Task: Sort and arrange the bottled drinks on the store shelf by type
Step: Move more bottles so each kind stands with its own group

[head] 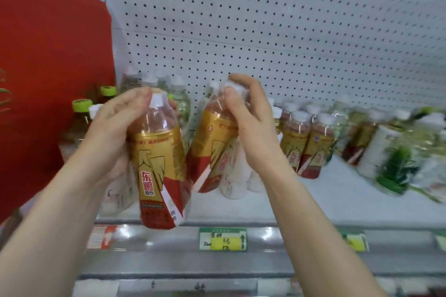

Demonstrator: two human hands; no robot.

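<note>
While our left hand grips a gold-and-red, white-capped drink bottle near its neck, over the front edge of the shelf, our right hand clasps a tilted twin bottle at its top. Bare shelf shows beside our right wrist, before the matching bottles.

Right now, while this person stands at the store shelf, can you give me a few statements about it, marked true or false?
1. The left hand grips a gold-and-red bottle. True.
2. The right hand is empty. False: it grips a second gold-and-red bottle, tilted.
3. The left hand's bottle has a green cap. False: its cap is white.
4. Similar bottles stand on the shelf further right. True.
</note>
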